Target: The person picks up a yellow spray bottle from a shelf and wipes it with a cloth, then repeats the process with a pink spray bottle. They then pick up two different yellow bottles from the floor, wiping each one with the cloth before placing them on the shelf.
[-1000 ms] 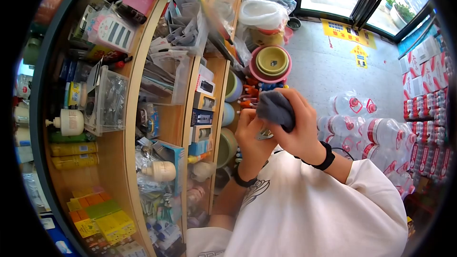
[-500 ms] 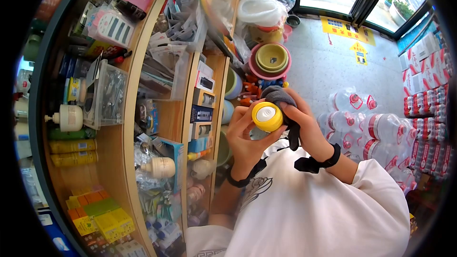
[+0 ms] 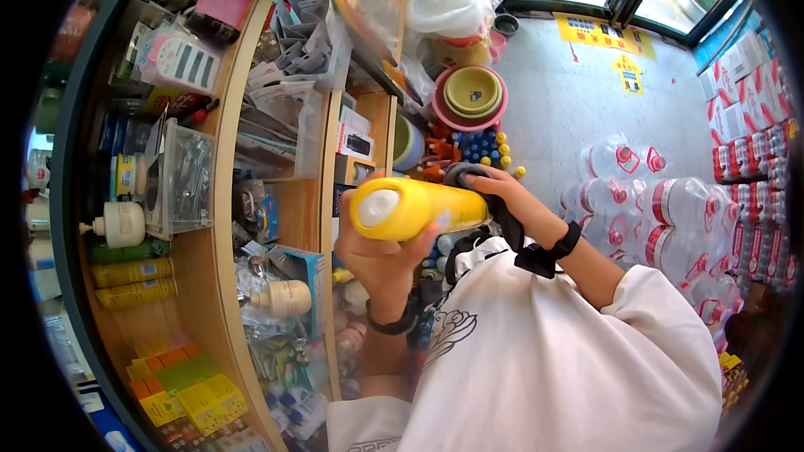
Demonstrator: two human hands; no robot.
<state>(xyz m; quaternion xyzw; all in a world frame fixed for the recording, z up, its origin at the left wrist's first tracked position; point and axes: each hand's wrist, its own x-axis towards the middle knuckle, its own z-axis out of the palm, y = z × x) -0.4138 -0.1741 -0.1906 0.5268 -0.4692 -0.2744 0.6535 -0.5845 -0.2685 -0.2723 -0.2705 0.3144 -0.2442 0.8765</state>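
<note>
A yellow bottle (image 3: 440, 205) with a round white top lies tilted almost on its side in front of my chest, its top facing left. My left hand (image 3: 378, 266) is wrapped round the top end from below, partly blurred. At the base end, my right hand (image 3: 517, 202) is closed on a dark grey cloth (image 3: 505, 219), which touches the bottle and hangs down from the fingers. Most of the right fingertips are hidden behind the cloth.
Wooden shelves (image 3: 219, 226) packed with goods stand close on my left, with a pump bottle (image 3: 126, 226) near the edge. Basins (image 3: 471, 96) are stacked on the floor ahead. Large water bottles (image 3: 670, 209) and drink packs (image 3: 758, 201) stand to the right; a glass door is beyond.
The bottle has swung from end-on to sideways, showing its long yellow side. My left hand has moved left and down with its top, while the cloth hand stays near the base.
</note>
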